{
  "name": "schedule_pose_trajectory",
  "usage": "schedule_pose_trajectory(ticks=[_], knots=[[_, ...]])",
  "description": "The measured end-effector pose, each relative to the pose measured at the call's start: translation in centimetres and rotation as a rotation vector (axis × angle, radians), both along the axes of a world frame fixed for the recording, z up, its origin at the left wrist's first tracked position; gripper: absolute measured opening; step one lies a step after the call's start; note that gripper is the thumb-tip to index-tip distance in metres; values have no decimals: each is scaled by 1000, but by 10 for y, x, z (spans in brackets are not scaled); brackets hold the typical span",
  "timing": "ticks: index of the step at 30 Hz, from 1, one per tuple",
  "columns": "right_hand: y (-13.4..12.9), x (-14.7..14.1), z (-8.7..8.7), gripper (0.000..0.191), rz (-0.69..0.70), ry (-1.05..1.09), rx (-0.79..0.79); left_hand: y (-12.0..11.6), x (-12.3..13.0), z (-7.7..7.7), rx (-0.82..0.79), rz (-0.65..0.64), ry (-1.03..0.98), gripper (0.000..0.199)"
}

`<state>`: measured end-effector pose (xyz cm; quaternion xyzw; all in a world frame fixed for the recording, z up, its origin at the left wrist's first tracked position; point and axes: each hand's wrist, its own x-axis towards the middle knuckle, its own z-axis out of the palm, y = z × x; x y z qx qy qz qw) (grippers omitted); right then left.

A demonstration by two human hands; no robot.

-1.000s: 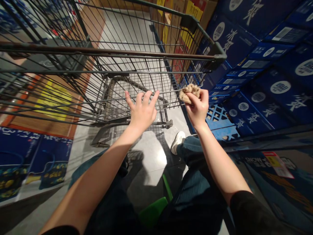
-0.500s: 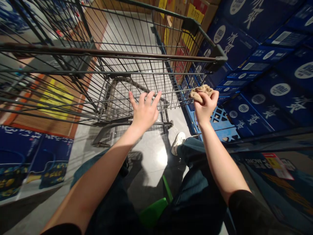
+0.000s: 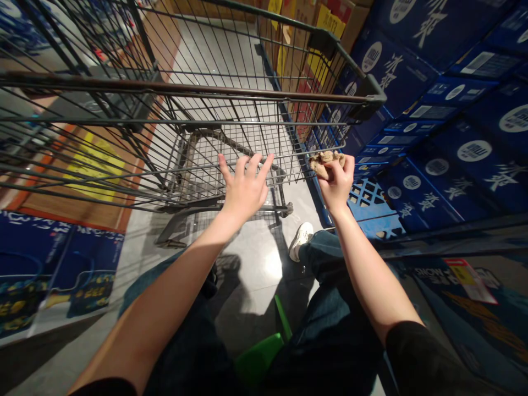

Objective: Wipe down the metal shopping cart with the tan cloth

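Cloth (image 3: 318,159) in the right hand (image 3: 336,184), left hand (image 3: 243,190) spread at the cart (image 3: 206,91)

Grey, shiny floor (image 3: 259,280) underfoot, with shadows and a bright patch of reflected light. To the right, a high stack of blue boxes (image 3: 474,132), white oval logos and white characters on the faces. The cart, dark wire with a brownish upper rail, spans most of the upper view, its side toward the person. Brown cartons (image 3: 305,33) with yellow labels show through and beyond its far right part. At left, a wooden platform (image 3: 49,206) edged in orange; a yellow sign (image 3: 97,165) lies behind the wires. Blue lattice pallet (image 3: 373,212) beside the box stack, low down. Green plastic object (image 3: 259,352) between the person's legs. White shoe (image 3: 302,241) on the floor, right of the cart's lower frame.

Left hand: open, palm down, fingers fanned at the lower side wires; firm contact hard to judge. Right hand: closed, thumb and fingers pinching the cloth. Cloth: tan, mottled, bunched, at the right end of the lower side wires.
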<state>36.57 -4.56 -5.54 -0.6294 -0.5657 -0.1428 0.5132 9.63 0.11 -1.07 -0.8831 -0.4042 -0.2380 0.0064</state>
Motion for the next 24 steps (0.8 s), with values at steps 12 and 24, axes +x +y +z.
schedule_pose_trajectory(ticks=[12, 24], knots=[[-5, 14, 13, 6, -36, -40, 94, -1, 0, 1, -5, -4, 0, 80], [3, -51, -7, 14, 238, -136, -75, -3, -1, 2, -3, 2, -13, 76]])
